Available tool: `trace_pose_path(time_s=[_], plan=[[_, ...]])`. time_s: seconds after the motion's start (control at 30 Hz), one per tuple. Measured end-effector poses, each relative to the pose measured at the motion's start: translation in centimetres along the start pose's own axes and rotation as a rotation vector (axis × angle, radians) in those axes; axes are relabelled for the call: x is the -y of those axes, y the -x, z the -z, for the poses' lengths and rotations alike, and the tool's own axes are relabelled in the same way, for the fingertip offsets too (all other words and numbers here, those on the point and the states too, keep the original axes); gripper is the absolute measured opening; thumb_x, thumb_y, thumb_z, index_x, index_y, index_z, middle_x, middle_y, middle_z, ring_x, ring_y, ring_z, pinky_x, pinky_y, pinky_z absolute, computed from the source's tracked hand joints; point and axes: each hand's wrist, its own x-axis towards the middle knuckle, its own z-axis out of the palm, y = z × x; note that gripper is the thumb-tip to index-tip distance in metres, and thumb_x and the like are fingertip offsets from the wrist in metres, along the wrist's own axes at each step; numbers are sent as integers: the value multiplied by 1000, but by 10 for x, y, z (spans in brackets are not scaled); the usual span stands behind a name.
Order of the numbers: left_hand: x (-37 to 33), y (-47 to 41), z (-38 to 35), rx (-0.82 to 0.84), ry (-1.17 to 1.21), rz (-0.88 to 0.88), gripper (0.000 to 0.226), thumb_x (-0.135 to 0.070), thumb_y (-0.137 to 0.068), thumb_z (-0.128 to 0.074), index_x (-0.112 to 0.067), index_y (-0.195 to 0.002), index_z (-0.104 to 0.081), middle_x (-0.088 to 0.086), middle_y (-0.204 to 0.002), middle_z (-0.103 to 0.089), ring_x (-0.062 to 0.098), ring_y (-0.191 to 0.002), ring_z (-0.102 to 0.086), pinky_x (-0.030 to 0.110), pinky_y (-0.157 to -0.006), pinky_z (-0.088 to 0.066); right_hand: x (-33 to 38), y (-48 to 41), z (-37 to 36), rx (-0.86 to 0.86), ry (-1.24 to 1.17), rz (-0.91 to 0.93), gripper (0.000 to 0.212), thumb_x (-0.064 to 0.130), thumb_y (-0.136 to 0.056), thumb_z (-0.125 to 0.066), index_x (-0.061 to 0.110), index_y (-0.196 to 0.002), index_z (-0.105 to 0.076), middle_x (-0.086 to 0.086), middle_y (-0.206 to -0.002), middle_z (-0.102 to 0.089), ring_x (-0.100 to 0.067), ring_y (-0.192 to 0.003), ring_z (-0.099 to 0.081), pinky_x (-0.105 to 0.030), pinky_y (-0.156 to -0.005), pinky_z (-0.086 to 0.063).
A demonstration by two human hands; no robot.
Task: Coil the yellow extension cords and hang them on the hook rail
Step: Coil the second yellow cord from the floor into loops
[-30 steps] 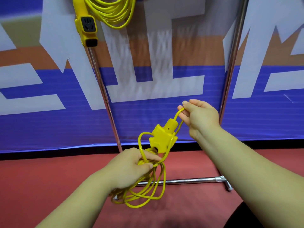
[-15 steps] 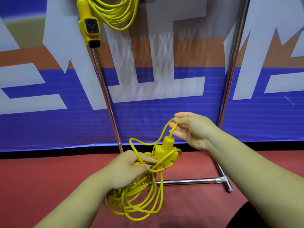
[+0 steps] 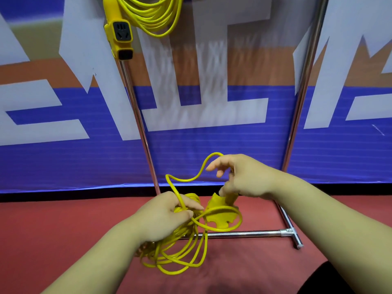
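My left hand (image 3: 163,217) grips the top of a bundle of yellow cord loops (image 3: 180,253) that hangs below it over the red floor. The cord's yellow plug head (image 3: 218,215) sits just right of that hand, with one loop of cord lying around it. My right hand (image 3: 244,177) is above the plug, thumb and fingers pinching its neck, forefinger stretched out. A loose arc of cord (image 3: 191,177) rises from my left hand to my right. A second yellow cord coil (image 3: 152,15) with its socket block (image 3: 119,32) hangs at the top of the view.
A chrome rack has two upright poles (image 3: 137,115) (image 3: 301,98) and a floor crossbar (image 3: 244,234) ending in a T foot at the right. Behind stands a blue, white and orange banner (image 3: 212,102). The floor is red (image 3: 42,230).
My right hand has come down and left with the plug end, bringing it onto the bundle beside my left hand. A loop of cord now lies around the plug. The head camera tilted slightly.
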Motion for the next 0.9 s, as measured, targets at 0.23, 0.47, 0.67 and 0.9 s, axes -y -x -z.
trace_pose_path(time_s=[0.23,0.47,0.67,0.9], plan=[[4,7,16,-83,5,17,27,-20,-98,-62,-43,-103,-75,-19,-75,-72,2,-69,-65,23,-72,-50,-9,-2,2,198,575,-60,65,31,-69,-88,34,-129,-62,7,-111,-66,-13,-95,-60,-25,-74,-45],[12,7,18,-78,-69,35,24,-22,-97,-62,-41,-103,-75,-20,-66,-69,-4,-63,-62,19,-70,-48,-27,-10,11,-139,144,-165,27,8,-82,-66,25,-101,-73,6,-61,-60,-5,-49,-51,-18,-51,-43],[18,6,21,-46,54,115,42,-20,-83,-82,-37,-119,-70,-16,-61,-67,-1,-49,-53,16,-57,-45,-32,-13,3,-219,33,-65,28,6,-84,-67,28,-97,-75,-1,-72,-60,-8,-53,-45,-23,-56,-42],[30,8,24,41,-82,356,81,5,-72,-73,-28,-143,-53,-1,-62,-63,10,-42,-54,23,-46,-45,-43,-17,-4,-35,-198,-212,63,12,-72,-83,31,-123,-50,-6,-69,-60,-18,-62,-50,-34,-59,-42]])
